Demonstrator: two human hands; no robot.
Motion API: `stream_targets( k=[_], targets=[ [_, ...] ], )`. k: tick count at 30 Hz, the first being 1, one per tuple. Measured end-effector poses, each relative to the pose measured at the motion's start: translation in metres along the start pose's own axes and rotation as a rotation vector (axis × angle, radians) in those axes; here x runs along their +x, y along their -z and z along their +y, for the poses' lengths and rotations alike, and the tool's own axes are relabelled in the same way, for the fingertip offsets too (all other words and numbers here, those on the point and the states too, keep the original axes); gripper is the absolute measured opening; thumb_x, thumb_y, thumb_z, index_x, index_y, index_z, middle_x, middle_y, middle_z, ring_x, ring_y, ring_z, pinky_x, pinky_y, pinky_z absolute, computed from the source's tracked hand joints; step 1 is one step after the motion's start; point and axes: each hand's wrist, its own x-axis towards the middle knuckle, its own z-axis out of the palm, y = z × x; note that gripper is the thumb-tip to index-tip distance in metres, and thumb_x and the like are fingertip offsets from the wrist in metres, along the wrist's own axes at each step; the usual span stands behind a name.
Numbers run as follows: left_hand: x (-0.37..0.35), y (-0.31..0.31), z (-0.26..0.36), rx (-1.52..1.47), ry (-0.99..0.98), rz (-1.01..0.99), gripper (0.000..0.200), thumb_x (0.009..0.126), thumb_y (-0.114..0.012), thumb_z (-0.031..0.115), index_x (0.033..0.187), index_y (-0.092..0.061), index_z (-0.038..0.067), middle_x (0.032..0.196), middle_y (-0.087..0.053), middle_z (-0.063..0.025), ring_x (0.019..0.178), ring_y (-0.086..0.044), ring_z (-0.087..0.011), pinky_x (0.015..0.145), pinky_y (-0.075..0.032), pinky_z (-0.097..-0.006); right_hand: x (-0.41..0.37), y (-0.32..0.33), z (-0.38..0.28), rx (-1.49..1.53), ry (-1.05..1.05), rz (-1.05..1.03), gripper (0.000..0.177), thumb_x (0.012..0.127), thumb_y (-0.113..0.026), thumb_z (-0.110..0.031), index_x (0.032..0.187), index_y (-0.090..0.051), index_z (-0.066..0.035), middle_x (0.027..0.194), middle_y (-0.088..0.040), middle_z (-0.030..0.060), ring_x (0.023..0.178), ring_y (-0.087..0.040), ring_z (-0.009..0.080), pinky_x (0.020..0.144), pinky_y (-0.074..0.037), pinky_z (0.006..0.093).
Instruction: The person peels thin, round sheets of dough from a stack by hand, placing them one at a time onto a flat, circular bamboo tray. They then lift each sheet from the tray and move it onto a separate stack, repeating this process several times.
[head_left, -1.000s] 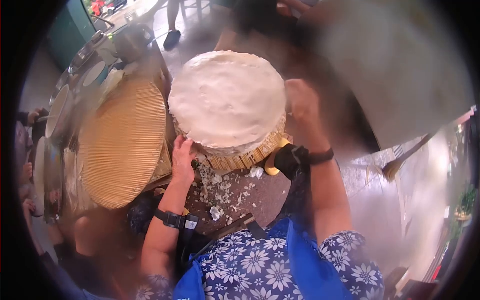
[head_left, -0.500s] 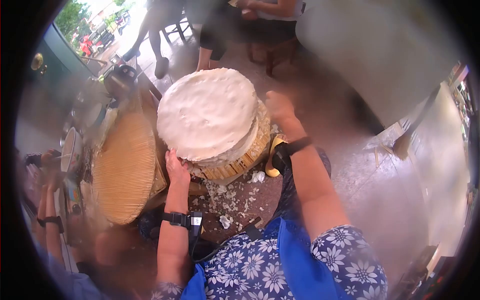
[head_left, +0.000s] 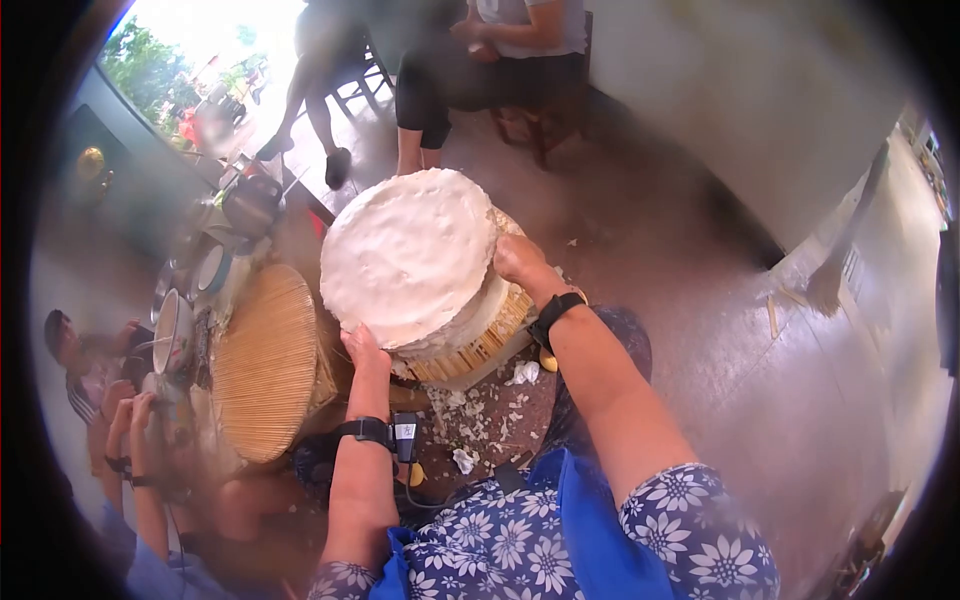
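Note:
In front of me a large white round slab (head_left: 408, 255), lumpy on top, lies over more pale layers. Beneath them is a round base of yellowish slats or stalks (head_left: 470, 353). My left hand (head_left: 366, 350) grips the slab's near left edge, its fingers partly hidden at the rim. At the right edge, my right hand (head_left: 522, 262) is closed against the rim with the fingers curled. White crumbs (head_left: 490, 412) and crumpled white scraps (head_left: 522, 373) are scattered on the brown surface below.
A round ribbed yellow mat (head_left: 265, 360) leans at left, near bowls (head_left: 172, 330) and a dark pot (head_left: 252, 203). Another person's hands (head_left: 130, 415) are at far left. Someone sits on a stool (head_left: 540, 130) ahead. A broom (head_left: 830, 285) stands at right.
My right hand has come in from beside the stack to the slab's right edge. My left hand stays at the near left rim. The view has shifted slightly.

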Motion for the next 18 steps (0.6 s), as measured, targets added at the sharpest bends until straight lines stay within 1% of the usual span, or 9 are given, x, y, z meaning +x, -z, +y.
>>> stream_targets(
  k=[3, 6, 8, 10, 12, 14, 15, 16, 18],
  targets=[
    [-0.036, -0.026, 0.025, -0.099, 0.027, 0.081, 0.048, 0.087, -0.041, 0.003, 0.133, -0.036, 0.016, 0.123, -0.050, -0.0109, 0.106, -0.055, -0.0278, 0.089, -0.048, -0.0448, 0.001, 0.001, 0.003, -0.020, -0.026, 0.031, 0.026, 0.078, -0.050, -0.014, 0.092, -0.067, -0.001, 0.100, -0.065, 0.0203, 0.096, -0.062, 0.0351, 0.081, -0.050, 0.0415],
    [-0.010, -0.004, 0.001, -0.127, 0.038, 0.070, 0.049, 0.084, -0.042, 0.000, 0.131, -0.038, 0.013, 0.121, -0.051, -0.0123, 0.106, -0.054, -0.0253, 0.088, -0.047, -0.0413, 0.002, 0.009, -0.003, -0.042, -0.049, 0.075, 0.027, 0.081, -0.048, -0.015, 0.094, -0.067, -0.002, 0.098, -0.065, 0.0212, 0.095, -0.062, 0.0357, 0.079, -0.050, 0.0437],
    [-0.005, 0.000, -0.003, 0.041, -0.027, 0.134, 0.049, 0.082, -0.045, 0.000, 0.129, -0.038, 0.012, 0.118, -0.052, -0.0107, 0.105, -0.054, -0.0246, 0.085, -0.049, -0.0411, 0.013, 0.001, -0.002, 0.034, 0.006, 0.245, 0.027, 0.083, -0.045, -0.016, 0.096, -0.065, -0.004, 0.094, -0.065, 0.0217, 0.091, -0.062, 0.0374, 0.077, -0.049, 0.0457],
    [-0.026, -0.006, 0.005, 0.037, -0.021, 0.173, 0.052, 0.080, -0.047, 0.000, 0.129, -0.035, 0.012, 0.116, -0.051, -0.0098, 0.101, -0.054, -0.0221, 0.079, -0.049, -0.0359, 0.003, 0.012, -0.020, 0.051, 0.146, 0.405, 0.024, 0.085, -0.045, -0.015, 0.097, -0.063, -0.007, 0.090, -0.065, 0.0197, 0.088, -0.061, 0.0372, 0.076, -0.049, 0.0454],
    [-0.030, 0.002, 0.000, 0.062, -0.025, 0.117, 0.054, 0.078, -0.049, 0.001, 0.129, -0.033, 0.010, 0.116, -0.051, -0.0080, 0.096, -0.054, -0.0206, 0.072, -0.047, -0.0330, 0.009, 0.006, -0.026, 0.008, 0.276, 0.503, 0.019, 0.085, -0.047, -0.014, 0.096, -0.062, -0.008, 0.088, -0.065, 0.0170, 0.086, -0.062, 0.0354, 0.075, -0.048, 0.0435],
    [-0.055, 0.002, 0.012, 0.160, -0.021, 0.016, 0.054, 0.078, -0.050, 0.002, 0.129, -0.034, 0.008, 0.117, -0.051, -0.0072, 0.093, -0.054, -0.0191, 0.068, -0.047, -0.0315, -0.002, 0.013, -0.046, 0.038, 0.311, 0.546, 0.017, 0.084, -0.050, -0.012, 0.095, -0.062, -0.007, 0.089, -0.064, 0.0159, 0.085, -0.062, 0.0341, 0.074, -0.048, 0.0420],
    [-0.057, 0.006, 0.010, 0.230, -0.016, 0.028, 0.053, 0.077, -0.051, 0.001, 0.128, -0.036, 0.007, 0.116, -0.052, -0.0065, 0.092, -0.052, -0.0169, 0.069, -0.045, -0.0325, -0.007, 0.016, -0.055, 0.095, 0.337, 0.540, 0.015, 0.084, -0.051, -0.010, 0.095, -0.061, -0.006, 0.089, -0.064, 0.0163, 0.084, -0.061, 0.0344, 0.073, -0.048, 0.0413],
    [-0.063, 0.006, 0.010, 0.168, -0.028, 0.040, 0.059, 0.077, -0.052, 0.000, 0.132, -0.033, 0.005, 0.124, -0.048, -0.0104, 0.105, -0.050, -0.0194, 0.083, -0.043, -0.0338, -0.007, 0.014, -0.060, 0.134, 0.393, 0.532, 0.015, 0.083, -0.052, -0.010, 0.094, -0.061, -0.006, 0.089, -0.064, 0.0165, 0.084, -0.062, 0.0342, 0.073, -0.048, 0.0410],
    [-0.090, 0.003, 0.034, 0.241, 0.017, 0.123, 0.068, 0.077, -0.054, 0.001, 0.139, -0.027, 0.004, 0.134, -0.040, -0.0137, 0.121, -0.041, -0.0227, 0.097, -0.035, -0.0343, -0.004, 0.006, -0.068, 0.225, 0.469, 0.477, 0.015, 0.084, -0.053, -0.011, 0.094, -0.062, -0.005, 0.088, -0.064, 0.0169, 0.083, -0.062, 0.0341, 0.073, -0.048, 0.0407]
  ],
)
